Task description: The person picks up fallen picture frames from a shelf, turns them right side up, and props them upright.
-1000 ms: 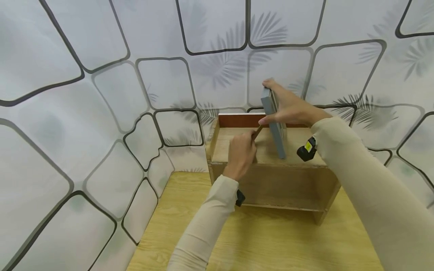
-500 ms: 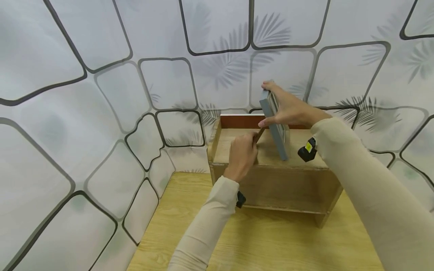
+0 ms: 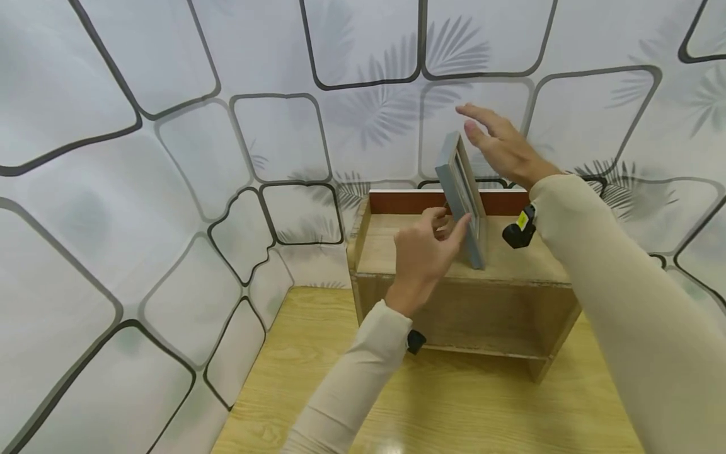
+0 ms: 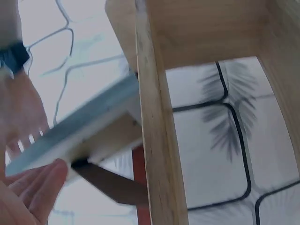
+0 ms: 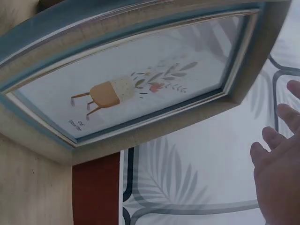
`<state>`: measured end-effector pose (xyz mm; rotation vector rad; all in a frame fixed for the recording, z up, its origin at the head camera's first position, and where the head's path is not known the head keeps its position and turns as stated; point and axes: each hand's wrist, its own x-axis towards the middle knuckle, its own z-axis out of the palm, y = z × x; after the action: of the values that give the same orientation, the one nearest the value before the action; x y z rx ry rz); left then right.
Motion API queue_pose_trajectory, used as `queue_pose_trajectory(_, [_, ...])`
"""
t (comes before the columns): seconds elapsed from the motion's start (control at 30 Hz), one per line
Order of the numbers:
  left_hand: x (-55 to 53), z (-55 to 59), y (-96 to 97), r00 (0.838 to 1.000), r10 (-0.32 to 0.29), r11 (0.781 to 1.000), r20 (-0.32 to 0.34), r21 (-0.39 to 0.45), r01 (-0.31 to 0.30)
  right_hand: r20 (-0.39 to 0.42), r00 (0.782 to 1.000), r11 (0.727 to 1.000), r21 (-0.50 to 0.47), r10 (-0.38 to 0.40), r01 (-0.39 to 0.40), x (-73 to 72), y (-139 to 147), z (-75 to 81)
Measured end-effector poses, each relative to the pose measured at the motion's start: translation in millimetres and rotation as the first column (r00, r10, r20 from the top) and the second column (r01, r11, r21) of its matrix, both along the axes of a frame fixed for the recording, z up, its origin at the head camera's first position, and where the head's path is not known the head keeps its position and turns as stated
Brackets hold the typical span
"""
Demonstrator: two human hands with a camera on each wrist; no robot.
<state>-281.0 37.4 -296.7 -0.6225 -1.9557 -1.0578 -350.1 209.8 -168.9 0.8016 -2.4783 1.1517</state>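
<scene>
A blue-grey picture frame (image 3: 467, 195) stands tilted on top of a small wooden shelf unit (image 3: 522, 246). Its glazed front, with a print of a potted plant on legs, faces the right wrist camera. A brown easel leg (image 4: 110, 183) is folded out from its back. My left hand (image 3: 422, 252) is at the frame's near left edge, thumb and fingers bent loosely around a gap; whether the thumb touches the edge cannot be told. To the right of the frame's top and apart from it, my right hand (image 3: 505, 145) hovers with nothing held.
A reddish-brown strip (image 3: 403, 202) runs along the shelf's back edge. Beneath the top is an open compartment (image 3: 482, 315). The unit stands on a yellow wood-grain surface (image 3: 454, 410), against patterned wall covering (image 3: 363, 139) at the back and left.
My right hand has let go of the picture frame and moved up and right. My left hand has come off the easel leg and opened beside the frame, which stays tilted on the shelf.
</scene>
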Motion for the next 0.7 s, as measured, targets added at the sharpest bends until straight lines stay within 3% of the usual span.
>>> queue_pose_trajectory(0.17, [0.1, -5.7, 12.8, 0.994, 0.080, 0.993, 0.080, -0.099, -0.072, 0.074, 0.997, 0.998, 0.054, 0.029, -0.033, -11.0, -5, -6.5])
queue_pose_trajectory(0.27, [-3.4, -12.0, 17.9, 0.990, 0.079, 0.993, 0.115, -0.097, -0.068, 0.103, 0.994, 0.997, 0.064, 0.040, -0.047, -14.2, -6, -11.3])
queue_pose_trajectory(0.53, [-5.7, -16.1, 21.8, 0.986, 0.073, 0.996, 0.153, -0.061, -0.064, 0.043, 0.997, 0.998, -0.001, 0.070, -0.070, -21.6, -4, -20.2])
queue_pose_trajectory(0.7, [-7.1, -13.4, 17.2, 0.984, 0.090, 0.994, 0.154, -0.082, -0.078, -0.005, 0.999, 0.999, -0.032, 0.035, -0.035, -25.9, -3, -24.8])
